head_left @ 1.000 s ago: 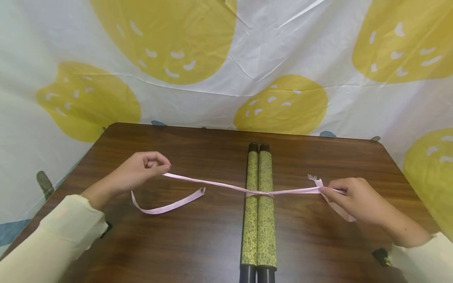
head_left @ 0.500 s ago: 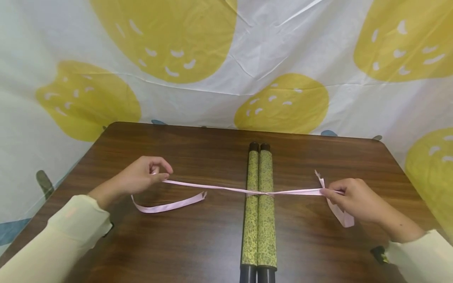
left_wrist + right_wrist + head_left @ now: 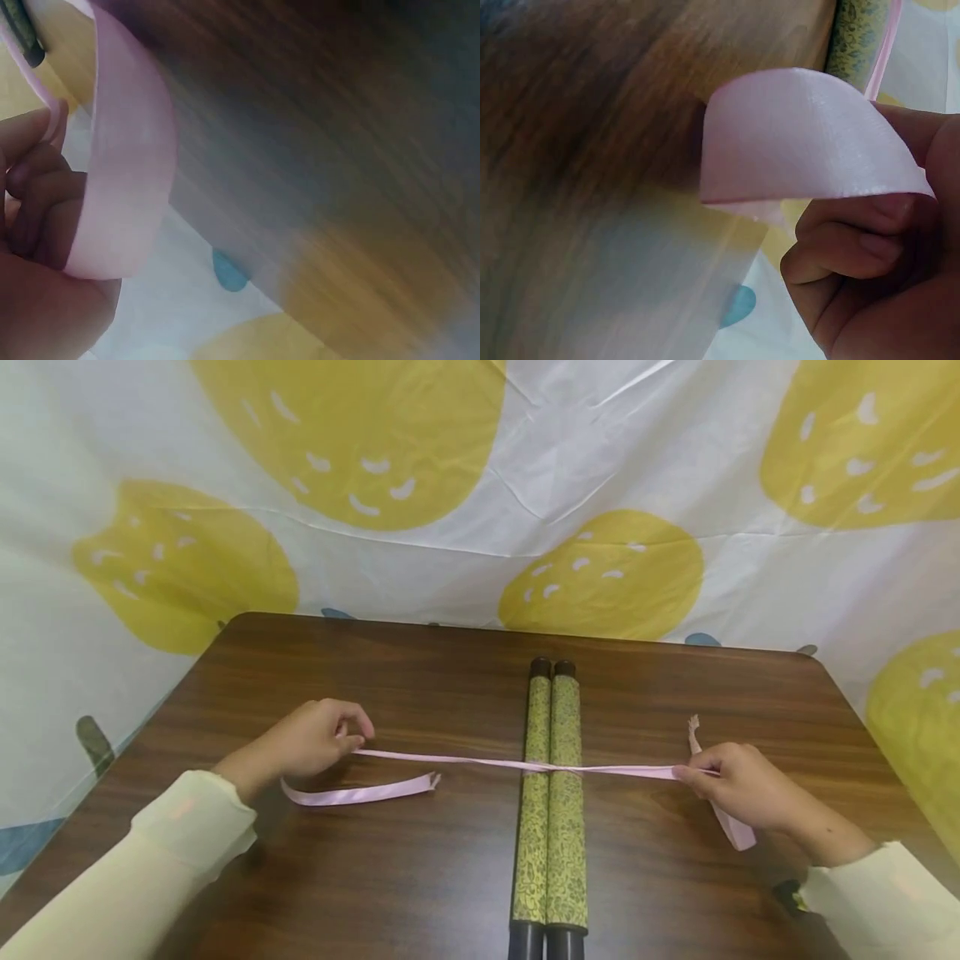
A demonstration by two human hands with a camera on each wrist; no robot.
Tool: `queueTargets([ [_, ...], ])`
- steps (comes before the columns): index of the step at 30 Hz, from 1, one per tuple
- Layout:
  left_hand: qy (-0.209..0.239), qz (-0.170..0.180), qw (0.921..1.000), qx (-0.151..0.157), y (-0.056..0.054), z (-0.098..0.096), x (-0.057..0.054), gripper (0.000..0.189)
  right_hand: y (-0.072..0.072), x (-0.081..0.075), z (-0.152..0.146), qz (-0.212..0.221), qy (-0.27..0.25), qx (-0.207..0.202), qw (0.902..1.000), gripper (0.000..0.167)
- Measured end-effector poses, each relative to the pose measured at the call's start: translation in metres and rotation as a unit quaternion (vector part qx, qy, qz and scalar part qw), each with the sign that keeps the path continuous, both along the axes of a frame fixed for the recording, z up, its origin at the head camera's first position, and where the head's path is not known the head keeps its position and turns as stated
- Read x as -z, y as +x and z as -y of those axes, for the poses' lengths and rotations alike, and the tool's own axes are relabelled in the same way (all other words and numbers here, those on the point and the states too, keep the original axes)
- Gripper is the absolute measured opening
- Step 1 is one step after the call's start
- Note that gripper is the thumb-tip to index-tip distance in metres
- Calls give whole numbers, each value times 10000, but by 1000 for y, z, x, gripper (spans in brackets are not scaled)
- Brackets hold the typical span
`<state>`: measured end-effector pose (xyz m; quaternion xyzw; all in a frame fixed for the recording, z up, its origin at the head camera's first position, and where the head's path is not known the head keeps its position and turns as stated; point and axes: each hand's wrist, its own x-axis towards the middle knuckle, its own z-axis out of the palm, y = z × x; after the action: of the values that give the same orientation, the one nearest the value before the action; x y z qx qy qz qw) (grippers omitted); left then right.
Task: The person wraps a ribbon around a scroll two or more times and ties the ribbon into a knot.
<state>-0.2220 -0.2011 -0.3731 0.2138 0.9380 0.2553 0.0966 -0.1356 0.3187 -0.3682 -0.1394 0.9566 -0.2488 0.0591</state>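
Observation:
Two scrolls (image 3: 566, 843) covered in green-gold patterned cloth, with black end knobs, lie side by side on the table. A pink ribbon (image 3: 450, 761) crosses over their middle, drawn out low to both sides. My left hand (image 3: 318, 739) pinches it between thumb and finger on the left; the loose tail (image 3: 360, 795) curls back toward the scrolls. On the right, my right hand (image 3: 742, 785) pinches the other length, and its frayed end sticks up behind the fingers. In the left wrist view the ribbon (image 3: 127, 150) loops beside curled fingers. A ribbon loop (image 3: 802, 135) also hangs in the right wrist view.
The dark brown wooden table (image 3: 420, 877) has rounded far corners. Behind it hangs a white cloth (image 3: 420, 564) printed with large yellow fruit shapes.
My left hand has moved a little right and down, lowering the left stretch of ribbon. My right hand stays nearly in place while its loose tail swings slightly. The scrolls stay put.

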Motion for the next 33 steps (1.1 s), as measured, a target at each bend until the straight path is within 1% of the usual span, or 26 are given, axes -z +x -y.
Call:
queueTargets([
  [4, -289, -12, 9996, 57, 5, -5, -3, 8, 2, 2, 0, 28, 110, -45, 9999, 41],
  [7, -503, -188, 9985, 77, 6, -7, -4, 7, 4, 2, 0, 61, 251, -78, 9996, 39],
  [11, -948, -304, 9950, 21, 8, -11, -7, 9, 7, 0, -1, 1, 530, -8, 9986, 36],
  [14, -1146, -326, 9929, -17, 11, -18, -9, 12, 8, -3, -2, 24, 738, 28, 9973, 30],
  [17, -1218, -593, 9908, -21, 15, -27, -11, 14, 8, -7, -1, 0, 926, 72, 9957, 24],
  [20, -1253, -991, 9872, 12, 20, -41, -14, 15, 7, -11, 3, -228, 958, 86, 9951, 19],
  [22, -1208, -1155, 9859, 97, 23, -52, -17, 15, 6, -14, 10, -389, 869, 61, 9954, 15],
  [24, -1149, -1246, 9852, 233, 27, -66, -22, 15, 5, -15, 19, -502, 717, -44, 9961, 11],
  [26, -1070, -1259, 9855, 380, 31, -80, -26, 15, 5, -16, 29, -551, 560, -127, 9968, 8],
  [29, -949, -1197, 9867, 547, 35, -102, -29, 16, 3, -17, 45, -589, 304, -250, 9975, 7],
  [33, -864, -1033, 9884, 698, 41, -131, -26, 19, -1, -15, 61, -586, 27, -377, 9976, 6],
])
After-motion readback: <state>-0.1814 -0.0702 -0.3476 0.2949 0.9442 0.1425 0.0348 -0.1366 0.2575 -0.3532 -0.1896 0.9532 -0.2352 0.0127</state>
